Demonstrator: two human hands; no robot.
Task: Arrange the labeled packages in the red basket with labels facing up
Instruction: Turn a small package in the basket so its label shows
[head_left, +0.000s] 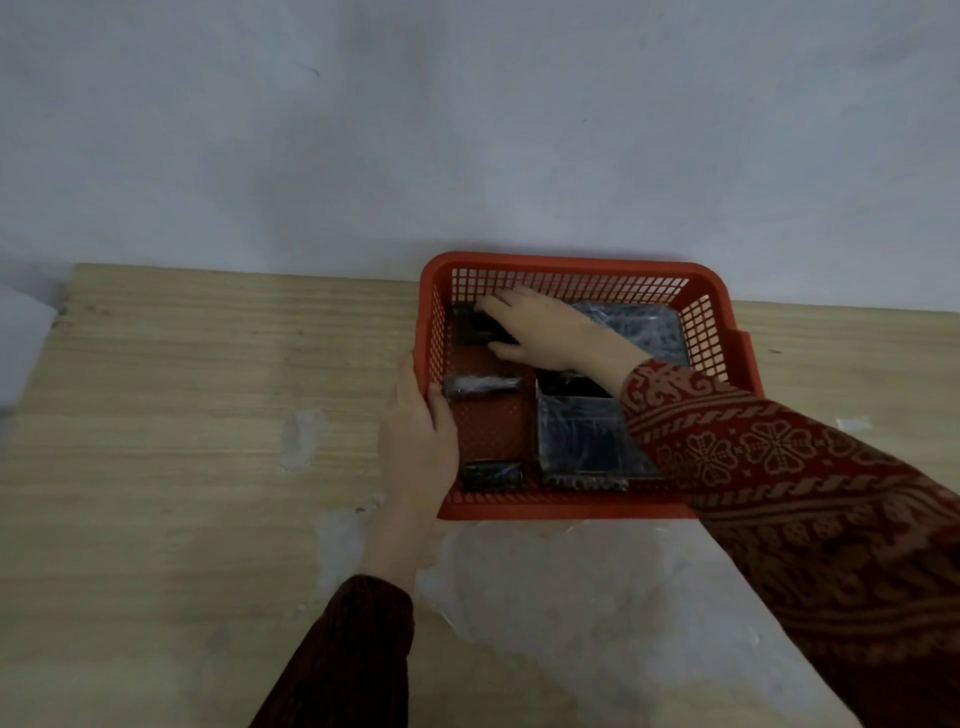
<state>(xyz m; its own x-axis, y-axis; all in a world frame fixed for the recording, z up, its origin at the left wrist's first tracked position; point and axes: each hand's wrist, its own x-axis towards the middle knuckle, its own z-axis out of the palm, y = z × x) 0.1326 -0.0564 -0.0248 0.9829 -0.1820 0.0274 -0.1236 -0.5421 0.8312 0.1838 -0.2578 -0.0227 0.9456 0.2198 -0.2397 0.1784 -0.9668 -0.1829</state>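
A red mesh basket (571, 262) stands on the wooden table against the wall. My left hand (418, 431) grips its left rim. My right hand (545, 327) reaches into the far left corner and holds a small dark package (470, 325) there. Several other dark plastic-wrapped packages lie inside: a large one at the far right (644, 325), a medium one near the front (582, 436), a narrow one (480, 385) at the left, and a small one (491, 477) at the front left. No labels are readable in this dim view.
A wooden table (182, 415) extends to the left of the basket, with pale worn patches (597, 597) near the front. A grey wall (467, 130) rises directly behind the basket. A white object (21, 343) sits at the far left edge.
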